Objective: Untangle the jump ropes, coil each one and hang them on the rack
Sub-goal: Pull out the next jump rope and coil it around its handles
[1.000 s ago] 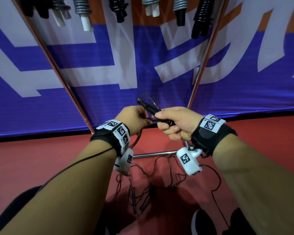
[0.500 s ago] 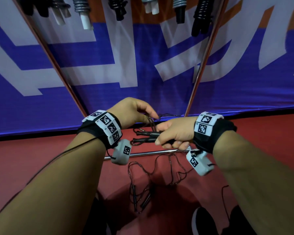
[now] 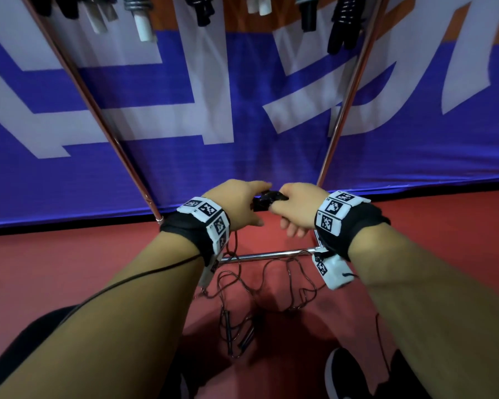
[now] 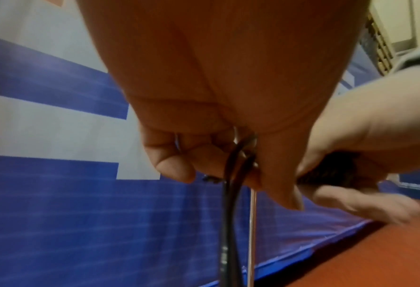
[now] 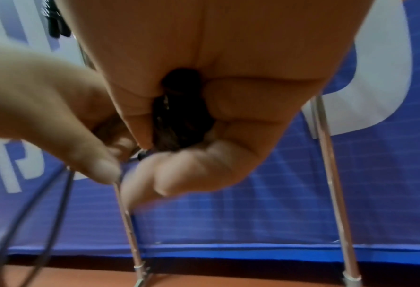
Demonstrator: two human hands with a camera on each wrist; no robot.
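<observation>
Handles [image 3: 267, 200] of the jump rope, black, rigid and light, were clamped together in the curled right hand [image 3: 296, 207] while the left hand [image 3: 236, 204] pinched the thin, limp, tangle-prone cord [image 4: 231, 174] beside them, best held at the handles.

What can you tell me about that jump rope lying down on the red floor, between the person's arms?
The jump rope on the floor is a thin dark cord sprawled in loose, crossing loops on the red floor, just in front of the rack's low metal crossbar. Two slim black handles lie close together at its near end, pointing toward the person's shoes. Neither hand touches it. Whether it is one rope or two tangled together cannot be told.
</observation>
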